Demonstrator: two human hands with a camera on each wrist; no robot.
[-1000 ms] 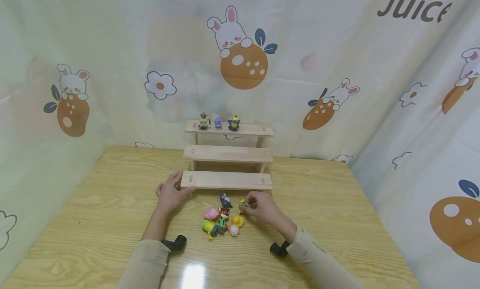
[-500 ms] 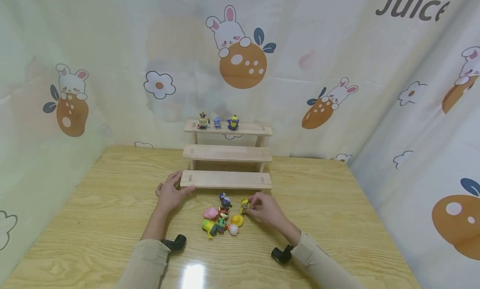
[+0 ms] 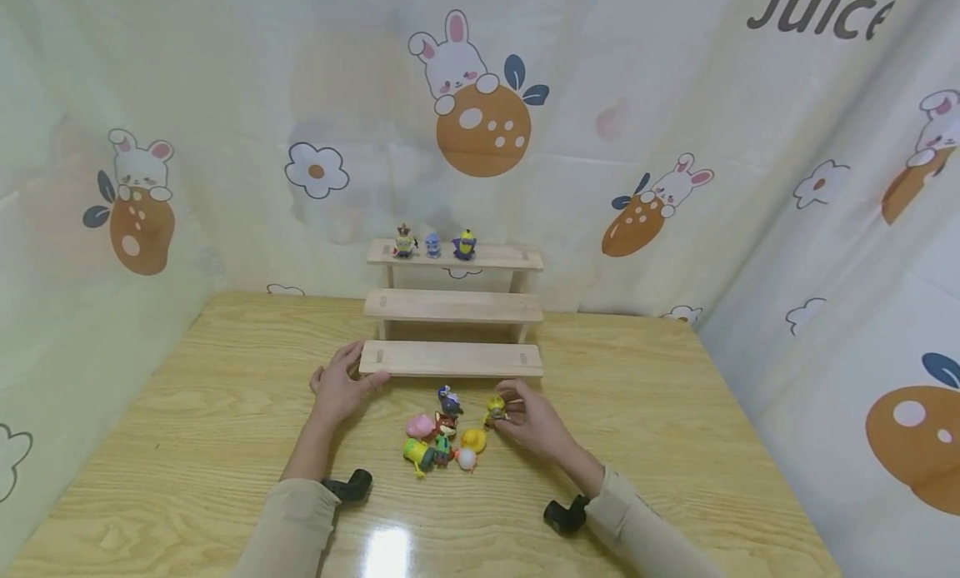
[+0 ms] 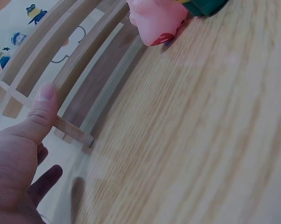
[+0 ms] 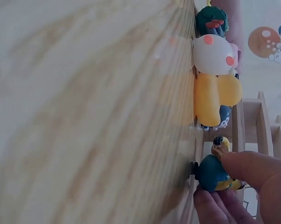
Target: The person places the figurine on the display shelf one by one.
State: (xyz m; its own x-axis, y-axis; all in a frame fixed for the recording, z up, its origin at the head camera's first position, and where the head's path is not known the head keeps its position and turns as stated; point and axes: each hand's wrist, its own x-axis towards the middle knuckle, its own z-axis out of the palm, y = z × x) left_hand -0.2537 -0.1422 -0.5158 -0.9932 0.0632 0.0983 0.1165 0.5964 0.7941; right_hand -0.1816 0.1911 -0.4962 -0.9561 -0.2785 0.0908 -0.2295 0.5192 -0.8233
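Observation:
My left hand (image 3: 341, 392) rests at the left end of the lowest step of a wooden stepped shelf (image 3: 450, 359). Its thumb (image 4: 43, 105) touches the step's front edge, and the lower fingers are spread loosely. My right hand (image 3: 536, 420) pinches a small yellow-and-blue minion figure (image 5: 214, 172) between thumb and fingers, just at the table surface. To its left lie a yellow duck (image 3: 474, 440), a white round toy (image 3: 466, 459), a fox figure (image 3: 445, 428), a pink pig (image 3: 421, 426), a dark blue figure (image 3: 449, 400) and a yellow-green toy (image 3: 417, 455).
Three figures stand on the top step: a minion with a brown hat (image 3: 405, 243), a light blue one (image 3: 432, 246) and a yellow-and-blue one (image 3: 465, 245). The middle step (image 3: 453, 306) lies between. A patterned curtain (image 3: 322, 78) encloses the wooden table (image 3: 225, 445).
My right hand has shifted the minion figure slightly right, away from the other toys, turning it a little. The left hand keeps its place at the shelf.

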